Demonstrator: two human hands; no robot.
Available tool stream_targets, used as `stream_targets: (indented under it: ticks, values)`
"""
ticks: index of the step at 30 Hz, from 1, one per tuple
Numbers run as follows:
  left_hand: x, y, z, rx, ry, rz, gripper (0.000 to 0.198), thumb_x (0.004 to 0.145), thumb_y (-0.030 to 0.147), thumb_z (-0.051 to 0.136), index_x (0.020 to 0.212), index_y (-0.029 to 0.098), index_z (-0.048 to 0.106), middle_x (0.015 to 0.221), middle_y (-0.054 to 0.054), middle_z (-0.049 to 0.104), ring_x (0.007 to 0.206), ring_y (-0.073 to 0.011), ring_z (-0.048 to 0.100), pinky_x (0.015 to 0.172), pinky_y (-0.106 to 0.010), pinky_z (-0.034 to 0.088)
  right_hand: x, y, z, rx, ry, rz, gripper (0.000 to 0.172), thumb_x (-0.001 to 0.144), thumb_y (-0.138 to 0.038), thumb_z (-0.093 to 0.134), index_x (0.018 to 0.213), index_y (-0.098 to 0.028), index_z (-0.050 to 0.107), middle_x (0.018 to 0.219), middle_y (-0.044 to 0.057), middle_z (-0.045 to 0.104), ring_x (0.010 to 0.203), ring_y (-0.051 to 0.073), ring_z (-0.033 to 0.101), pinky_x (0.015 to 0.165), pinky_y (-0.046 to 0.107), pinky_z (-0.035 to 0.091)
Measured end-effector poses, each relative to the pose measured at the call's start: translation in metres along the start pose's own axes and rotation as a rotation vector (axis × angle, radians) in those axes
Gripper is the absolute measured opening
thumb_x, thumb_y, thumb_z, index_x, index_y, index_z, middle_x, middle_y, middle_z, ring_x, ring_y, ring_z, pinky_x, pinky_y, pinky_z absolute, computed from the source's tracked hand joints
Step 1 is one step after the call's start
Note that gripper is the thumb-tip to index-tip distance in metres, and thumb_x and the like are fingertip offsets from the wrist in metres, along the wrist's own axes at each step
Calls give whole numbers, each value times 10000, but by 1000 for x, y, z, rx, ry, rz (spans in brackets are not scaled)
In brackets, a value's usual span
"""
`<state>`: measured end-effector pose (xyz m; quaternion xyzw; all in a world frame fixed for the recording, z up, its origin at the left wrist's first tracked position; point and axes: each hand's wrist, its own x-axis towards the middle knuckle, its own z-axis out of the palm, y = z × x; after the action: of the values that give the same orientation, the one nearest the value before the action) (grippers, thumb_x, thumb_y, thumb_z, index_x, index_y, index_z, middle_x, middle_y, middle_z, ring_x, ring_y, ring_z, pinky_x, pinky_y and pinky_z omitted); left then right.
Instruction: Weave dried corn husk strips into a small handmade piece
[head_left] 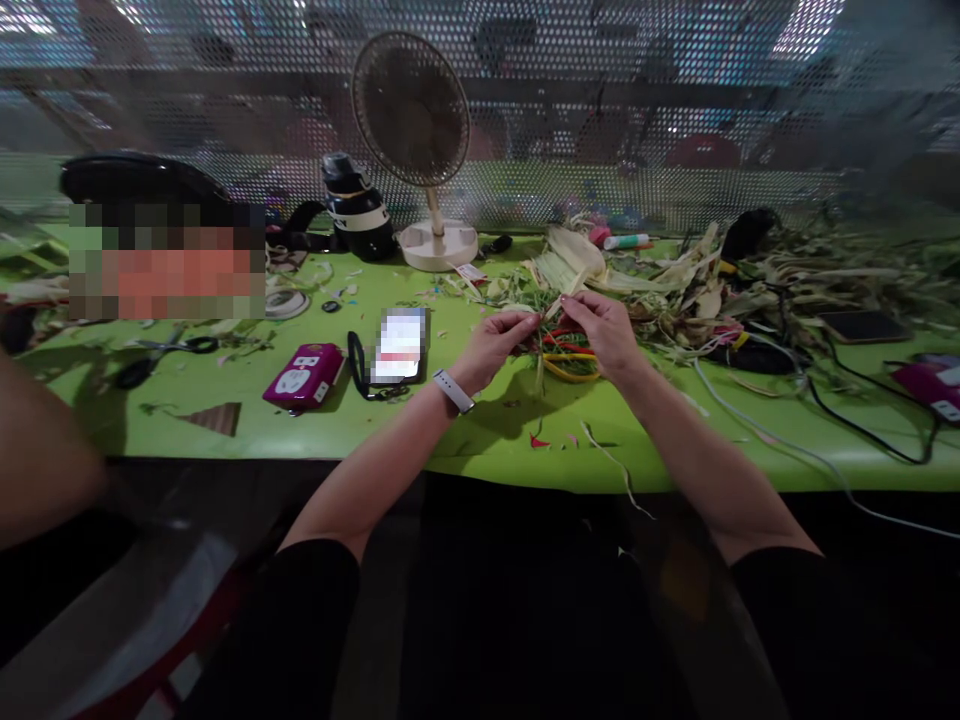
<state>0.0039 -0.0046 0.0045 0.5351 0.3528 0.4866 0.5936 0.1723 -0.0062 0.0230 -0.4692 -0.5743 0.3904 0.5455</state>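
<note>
My left hand [495, 345] is closed in a pinch, thumb and finger pressed together over the green table. Close by on the right, my right hand [604, 325] pinches too. Between their fingertips runs a narrow pale strip of dried husk [553, 308]; its exact ends are hard to make out. Green sprigs [536, 298] lie behind and below the fingers. Under my hands are red strands or handles [566, 337] and a yellow loop [574, 372], partly covered. A broad pale corn husk [574, 258] lies just beyond my hands.
A phone [401, 345] and a purple power socket block [306, 377] lie left of my hands. Behind stand a black bottle [360, 215] and a fan [435, 245]. Dried leaves [675, 290] and cables [765, 450] spread rightward. Scissors [169, 350] lie near another person's arm [45, 460].
</note>
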Motion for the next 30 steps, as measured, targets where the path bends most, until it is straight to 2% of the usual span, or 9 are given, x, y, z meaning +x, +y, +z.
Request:
stream_targets:
  ticks: [5,9,11,15,19,24,30]
  values:
    - [-2,-3,2,0,-126,-14,298,695,432,795,722,149,709,632,20,610,555,-49,492,580,-208,428,2,2,-1,-49,41,-64,396,729,-591,626,653,-220,510,599,-22,486,581,123,463,599,280,428]
    - [-2,-3,3,-91,-84,-20,243,704,367,799,742,150,695,691,21,636,595,-46,532,628,-202,466,5,2,-5,-20,-6,6,420,710,-624,642,682,-218,536,613,-11,529,574,125,485,598,287,437]
    - [-1,-3,3,-147,-45,-1,206,718,330,791,767,157,691,730,21,648,615,-47,551,644,-198,477,3,0,-5,-53,-62,43,410,727,-617,632,696,-215,556,618,-5,560,581,134,509,590,288,437]
    - [1,-1,1,-161,-11,37,176,743,287,771,835,169,679,767,23,650,659,-54,573,656,-188,473,-3,-3,-4,-236,-262,47,350,697,-526,698,672,-199,578,583,-14,578,574,136,525,585,288,439]
    - [2,-2,-1,-171,12,62,191,753,293,758,859,171,655,775,24,638,671,-61,572,658,-194,460,-3,-4,-5,-170,-409,55,349,689,-522,724,742,-200,603,572,-5,617,550,148,561,590,307,481]
    - [2,-4,-2,-111,-17,116,278,680,293,821,784,152,605,757,27,616,694,-63,563,686,-206,444,1,-3,-13,-203,-321,-62,340,729,-506,711,796,-186,617,621,-6,617,536,128,555,556,278,463]
    - [2,-5,-1,-64,21,177,343,660,355,833,681,150,559,624,47,548,573,-48,483,554,-193,373,2,-1,-17,-308,-292,-200,244,791,-419,647,791,-175,639,666,0,628,557,120,551,570,263,443]
